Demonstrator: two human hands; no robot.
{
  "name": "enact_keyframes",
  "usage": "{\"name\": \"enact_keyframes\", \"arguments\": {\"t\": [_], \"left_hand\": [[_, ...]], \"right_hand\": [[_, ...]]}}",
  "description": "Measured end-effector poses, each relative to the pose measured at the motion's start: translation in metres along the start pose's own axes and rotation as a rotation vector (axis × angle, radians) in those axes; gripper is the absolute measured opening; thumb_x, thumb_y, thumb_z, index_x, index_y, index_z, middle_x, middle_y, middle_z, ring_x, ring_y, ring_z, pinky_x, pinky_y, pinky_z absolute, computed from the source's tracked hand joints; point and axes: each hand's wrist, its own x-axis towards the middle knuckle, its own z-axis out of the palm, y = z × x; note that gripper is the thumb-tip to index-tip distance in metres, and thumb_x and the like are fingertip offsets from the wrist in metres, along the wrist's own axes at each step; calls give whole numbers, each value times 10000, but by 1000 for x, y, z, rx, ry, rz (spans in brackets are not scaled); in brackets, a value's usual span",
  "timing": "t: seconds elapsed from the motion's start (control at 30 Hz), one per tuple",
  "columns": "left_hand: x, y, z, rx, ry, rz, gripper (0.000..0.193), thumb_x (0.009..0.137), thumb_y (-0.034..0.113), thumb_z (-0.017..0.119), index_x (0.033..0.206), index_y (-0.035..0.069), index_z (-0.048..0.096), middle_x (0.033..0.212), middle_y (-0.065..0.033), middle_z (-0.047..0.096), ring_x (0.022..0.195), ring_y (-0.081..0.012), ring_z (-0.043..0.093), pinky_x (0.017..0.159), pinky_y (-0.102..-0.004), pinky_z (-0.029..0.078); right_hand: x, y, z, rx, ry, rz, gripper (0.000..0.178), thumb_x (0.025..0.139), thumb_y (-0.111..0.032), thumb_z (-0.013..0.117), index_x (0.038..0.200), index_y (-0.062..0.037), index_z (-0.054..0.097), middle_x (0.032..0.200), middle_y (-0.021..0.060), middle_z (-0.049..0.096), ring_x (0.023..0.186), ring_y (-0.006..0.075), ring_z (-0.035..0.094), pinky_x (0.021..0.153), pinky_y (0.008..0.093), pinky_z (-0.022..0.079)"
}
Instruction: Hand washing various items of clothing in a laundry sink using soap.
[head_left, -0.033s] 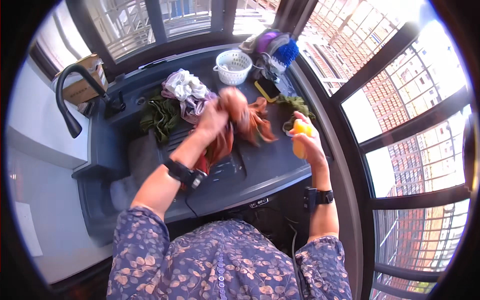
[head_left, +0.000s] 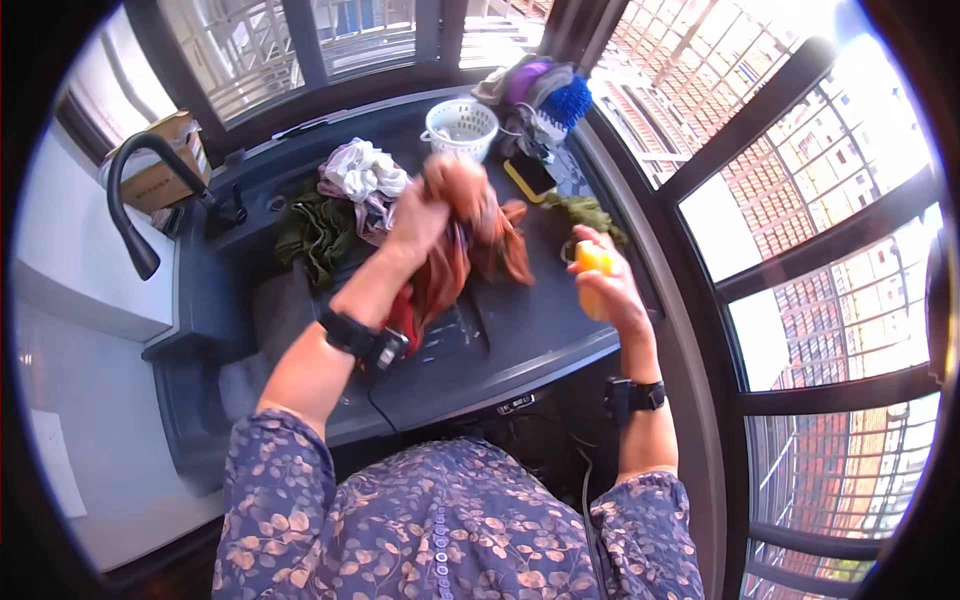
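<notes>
My left hand is raised over the dark grey washing counter and grips a bunched rust-orange cloth, which hangs down toward the ribbed board. My right hand is at the counter's right edge, closed around a small yellow-orange bottle held upright. Each wrist wears a black band. The two hands are apart, with the cloth to the left of the bottle.
A dark green cloth and a white and lilac cloth pile lie behind my left hand. Further back are a white basket, a blue duster, a flat yellow-edged item and another green cloth. A black tap and a cardboard box stand at the left. Window bars close off the right side.
</notes>
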Motion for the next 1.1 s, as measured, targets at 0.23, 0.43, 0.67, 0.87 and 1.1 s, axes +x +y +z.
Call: {"name": "enact_keyframes", "arguments": {"t": [0.23,0.43,0.67,0.87,1.1], "left_hand": [[82,126,90,-65,-91,211,332,884,111,690,1204,44,632,1131,-21,656,992,-111,628,870,-292,520],[116,130,164,-417,-278,109,289,808,-80,462,1013,51,618,925,-37,635,843,-154,625,747,-311,516],[71,70,192,-213,-414,54,538,862,-6,686,1360,41,487,1217,-60,634,1112,-156,611,964,-321,504],[-63,-29,62,747,-498,230,566,850,167,680,1387,74,527,1472,-322,386,1339,-466,436,1133,-488,363],[-170,19,-99,1361,-590,35,793,795,416,788,1474,187,449,1576,-200,280,1482,-426,223,1132,-652,270]], "right_hand": [[-31,11,124,-219,-653,114,751,723,-147,700,1446,-149,494,1607,259,258,1496,368,267,1196,410,264],[2,26,80,-397,-307,114,609,751,-131,695,1342,-86,554,1217,131,614,1079,243,618,934,346,507],[29,117,-34,-1043,257,102,639,787,-245,673,1364,-66,466,1311,295,493,1155,477,563,960,499,499],[-4,86,97,-1022,-203,150,753,767,-192,719,1417,22,405,1401,291,438,1158,471,583,984,486,508],[2,28,133,-611,-411,22,675,714,-138,685,1340,59,529,1463,217,447,1260,384,551,1084,389,438]]}}
